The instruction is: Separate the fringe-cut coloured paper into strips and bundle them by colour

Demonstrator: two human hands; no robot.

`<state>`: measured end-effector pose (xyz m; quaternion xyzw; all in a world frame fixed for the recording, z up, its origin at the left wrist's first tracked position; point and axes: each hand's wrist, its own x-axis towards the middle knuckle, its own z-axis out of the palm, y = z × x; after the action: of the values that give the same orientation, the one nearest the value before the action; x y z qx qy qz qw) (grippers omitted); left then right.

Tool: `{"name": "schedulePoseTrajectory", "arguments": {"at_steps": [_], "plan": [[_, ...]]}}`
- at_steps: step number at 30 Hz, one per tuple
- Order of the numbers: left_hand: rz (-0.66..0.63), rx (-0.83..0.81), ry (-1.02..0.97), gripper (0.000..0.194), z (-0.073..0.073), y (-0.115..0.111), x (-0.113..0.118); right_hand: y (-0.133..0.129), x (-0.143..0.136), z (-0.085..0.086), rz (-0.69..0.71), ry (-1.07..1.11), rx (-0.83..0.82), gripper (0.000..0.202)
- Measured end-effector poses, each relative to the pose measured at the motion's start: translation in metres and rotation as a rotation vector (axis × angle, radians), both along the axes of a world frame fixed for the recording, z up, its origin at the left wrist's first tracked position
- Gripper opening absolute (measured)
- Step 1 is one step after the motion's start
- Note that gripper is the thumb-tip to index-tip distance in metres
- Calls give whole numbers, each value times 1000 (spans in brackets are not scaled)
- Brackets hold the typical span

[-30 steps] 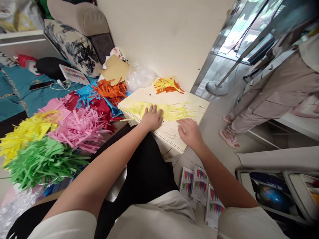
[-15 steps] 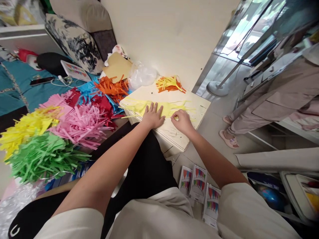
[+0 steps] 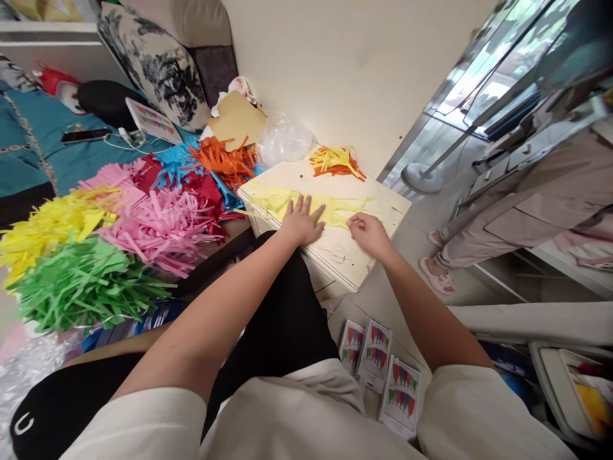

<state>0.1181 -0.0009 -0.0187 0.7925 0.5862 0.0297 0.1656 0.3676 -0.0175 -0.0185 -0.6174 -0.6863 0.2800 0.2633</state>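
Note:
A fringed sheet of yellow tissue paper (image 3: pixel 282 203) lies spread across the small cream table (image 3: pixel 347 271), its cut strips fanning out to both sides. My left hand (image 3: pixel 301 220) presses flat on the middle of the paper, fingers spread. Close by on the right, my right hand (image 3: pixel 368 233) is pinched with curled fingers at the edge of the right-hand strips, seemingly on a yellow paper strip. Fine yellow scraps lie on the tabletop below it. At the back of the table sits a bundle of orange and yellow fringe (image 3: pixel 336 161).
Left of the table are piles of green (image 3: pixel 90 284), pink (image 3: pixel 160 223), yellow (image 3: pixel 55 233) and orange (image 3: pixel 224 163) paper fringe. A clear plastic bag (image 3: pixel 283 140) rests behind. Printed boxes (image 3: pixel 376 354) stand on the floor. Another person's legs (image 3: pixel 502 220) are at the right.
The view has shifted slightly, moving the scene. My left hand stays flat on the paper. My right hand has moved a little to the right along the strips, still pinched.

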Motion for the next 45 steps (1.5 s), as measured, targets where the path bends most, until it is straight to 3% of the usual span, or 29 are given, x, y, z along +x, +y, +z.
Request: {"name": "schedulePoseTrajectory", "arguments": {"at_steps": [8,11,13,15,17,19,22,26,30,34,38,45], "plan": [[-56,26,-7,80,-5,-1,-1,1,54,16,11,-405,56,19],[-87,36,4,80,-2,-5,1,2,76,28,-173,-509,69,28],[-111,29,11,81,1,-9,3,1,81,34,-323,-583,223,38],[-159,10,27,84,3,-14,6,-4,71,36,-310,-560,433,48],[-202,2,46,87,5,-19,9,-11,45,32,-88,-445,556,55],[-217,10,53,91,5,-23,10,-17,10,23,193,-357,524,59],[-228,28,52,91,6,-24,9,-19,-33,8,388,-418,374,67],[-255,-16,68,89,11,-16,-5,-15,-44,-8,408,-589,217,74],[-209,-65,81,93,17,-5,-30,-16,-31,-15,406,-639,247,72],[-202,-84,119,96,19,-2,-48,-16,-27,-17,418,-591,347,59],[-225,-47,107,94,20,-6,-51,-13,-28,-17,441,-512,417,46],[-289,51,31,86,24,-14,-54,-7,-28,-11,321,-354,357,38]]}}
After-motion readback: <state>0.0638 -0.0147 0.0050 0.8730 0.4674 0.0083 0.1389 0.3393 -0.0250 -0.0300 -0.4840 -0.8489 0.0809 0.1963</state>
